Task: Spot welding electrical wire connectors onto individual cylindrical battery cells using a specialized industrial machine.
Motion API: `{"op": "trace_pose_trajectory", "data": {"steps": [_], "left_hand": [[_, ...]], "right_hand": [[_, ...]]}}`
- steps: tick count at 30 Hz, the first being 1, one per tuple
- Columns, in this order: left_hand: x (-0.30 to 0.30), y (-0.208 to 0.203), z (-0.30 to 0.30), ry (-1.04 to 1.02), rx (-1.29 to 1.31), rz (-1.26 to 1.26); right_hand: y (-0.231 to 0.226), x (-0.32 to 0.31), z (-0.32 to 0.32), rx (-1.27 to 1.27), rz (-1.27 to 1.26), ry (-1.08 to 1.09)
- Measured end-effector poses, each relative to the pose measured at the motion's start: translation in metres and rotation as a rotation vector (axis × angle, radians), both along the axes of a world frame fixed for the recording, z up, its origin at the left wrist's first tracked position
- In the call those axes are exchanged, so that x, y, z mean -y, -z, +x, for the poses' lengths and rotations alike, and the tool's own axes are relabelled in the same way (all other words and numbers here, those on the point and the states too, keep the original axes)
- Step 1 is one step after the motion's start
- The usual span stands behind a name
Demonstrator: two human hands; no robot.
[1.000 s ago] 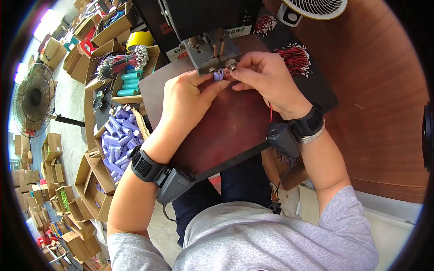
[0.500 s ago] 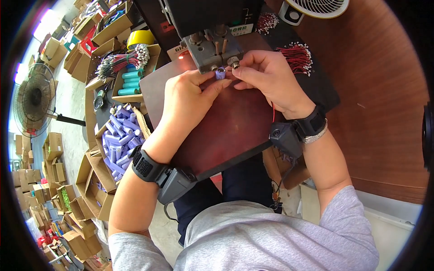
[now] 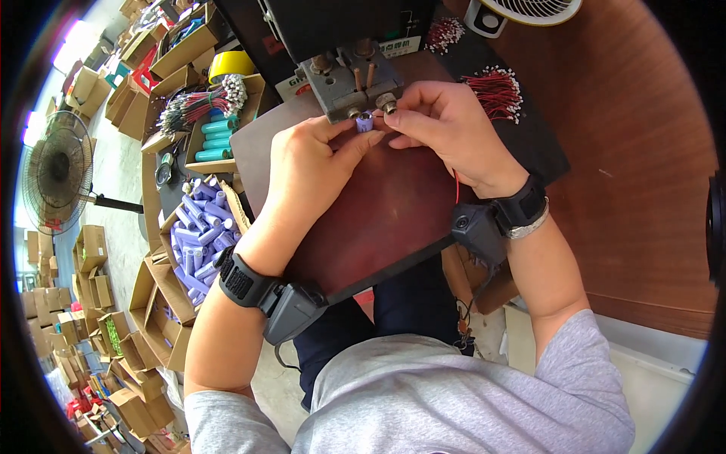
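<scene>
Between the thumb and fingers of my left hand [image 3: 306,163] stands a purple cylindrical battery cell [image 3: 364,122], its round end turned up. The cell sits right at the front of the machine's metal head block [image 3: 336,91], which carries two copper-coloured pins [image 3: 370,76]. My right hand [image 3: 457,136] is closed in a pinch just right of the cell, beside a knurled metal knob [image 3: 387,103]. A thin red wire [image 3: 457,185] hangs below its palm, and its upper end goes into the fingers, which hide it. A brownish-red work plate [image 3: 378,212] lies beneath both hands.
At left, a cardboard box holds many purple cells [image 3: 200,234]; behind it are teal cells [image 3: 219,140], bundled wires [image 3: 204,102] and yellow tape [image 3: 233,66]. Red wires with white connectors [image 3: 495,94] lie to the right on a black mat. A small fan [image 3: 533,7] stands behind.
The whole view has shifted slightly. The left hand and the cell sit a little further left, while the right hand keeps its pinch in nearly the same place.
</scene>
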State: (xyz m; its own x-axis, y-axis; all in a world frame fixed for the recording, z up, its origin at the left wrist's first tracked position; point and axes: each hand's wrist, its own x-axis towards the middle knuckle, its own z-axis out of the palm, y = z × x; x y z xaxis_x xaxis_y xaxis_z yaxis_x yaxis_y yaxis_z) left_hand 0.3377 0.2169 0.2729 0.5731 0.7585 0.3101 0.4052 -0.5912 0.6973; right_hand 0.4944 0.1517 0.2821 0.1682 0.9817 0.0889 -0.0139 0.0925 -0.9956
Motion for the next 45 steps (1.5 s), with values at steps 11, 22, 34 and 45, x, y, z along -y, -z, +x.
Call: {"op": "trace_pose_trajectory", "data": {"steps": [11,22,34,45], "left_hand": [[0.000,0.005,-0.002,0.018,0.042,0.019],[0.029,-0.013,-0.027,0.089,0.195,0.079],[0.056,-0.039,-0.057,0.264,0.716,-1.235],[0.005,-0.009,-0.014,0.254,-0.010,-0.099]], "right_hand": [[0.006,-0.004,0.003,-0.010,0.012,-0.051],[-0.015,0.083,-0.003,-0.316,-0.214,-0.106],[-0.035,0.077,0.003,-0.649,0.114,0.150],[-0.022,0.028,0.007,0.197,-0.085,-0.065]]}}
